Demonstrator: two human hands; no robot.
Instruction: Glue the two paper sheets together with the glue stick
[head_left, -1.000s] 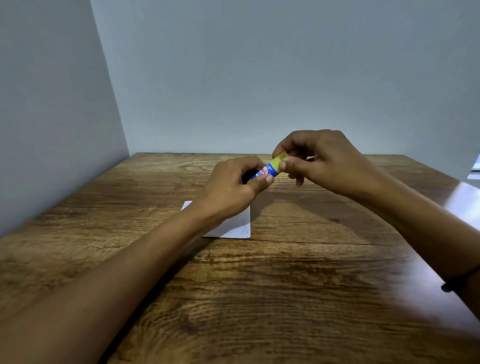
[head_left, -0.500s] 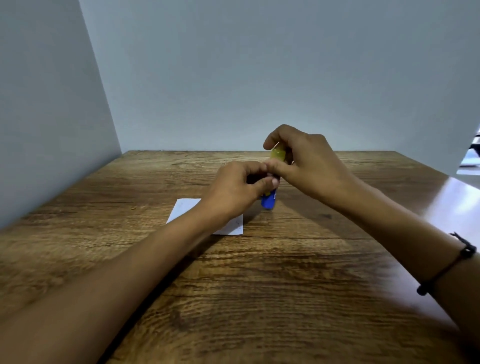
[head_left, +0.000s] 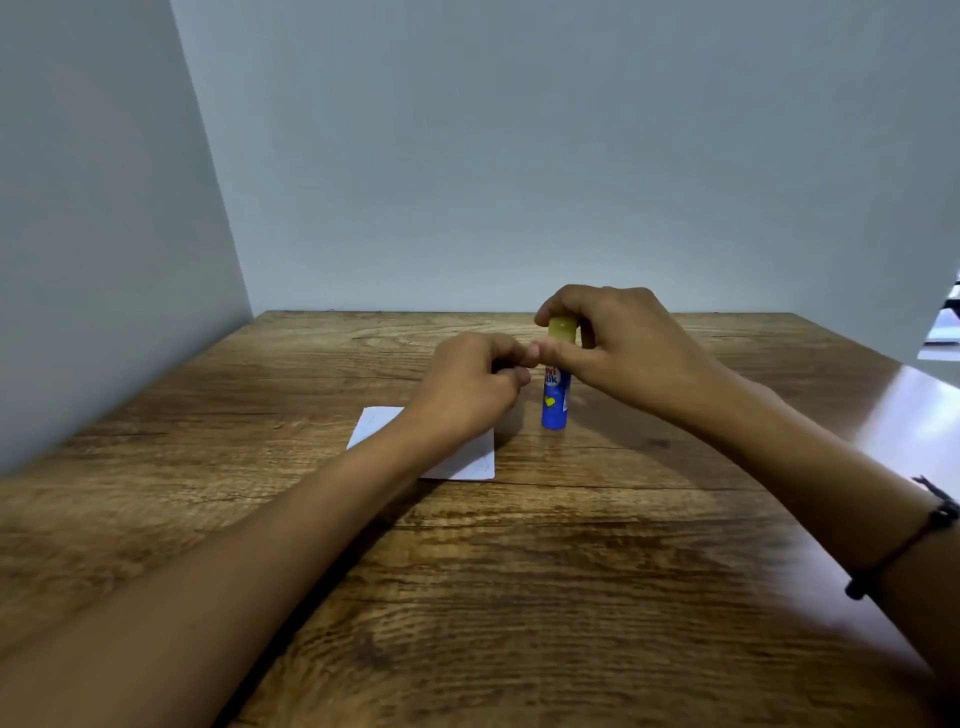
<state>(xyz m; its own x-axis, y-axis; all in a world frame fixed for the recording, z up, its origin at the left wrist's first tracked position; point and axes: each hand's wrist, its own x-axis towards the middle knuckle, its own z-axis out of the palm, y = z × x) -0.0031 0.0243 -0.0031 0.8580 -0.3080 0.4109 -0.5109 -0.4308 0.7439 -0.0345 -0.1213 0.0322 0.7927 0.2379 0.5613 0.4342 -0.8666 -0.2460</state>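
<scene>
The glue stick (head_left: 556, 400) now stands upright on the table (head_left: 571, 597), its blue base planted just right of the paper (head_left: 462, 460), at about 2 o'clock from the sheet's near right corner; a second ago it was held tilted in the air between both hands, and half a second ago it was just coming down. The right hand (head_left: 618, 348) pinches the yellow cap end from above, thumb in front and fingers curled over the top. The left hand (head_left: 470, 387) has let go of the barrel and sits loosely curled at the stick's 9 o'clock, fingertips touching the right thumb, over the far part of the paper. Only one white sheet outline shows, so I cannot tell whether two sheets lie stacked there. With the cap seemingly on and the stick set down, this looks like the end of the gluing, not the start. No containers are in view apart from the stick's own tube, whose contents are hidden.
</scene>
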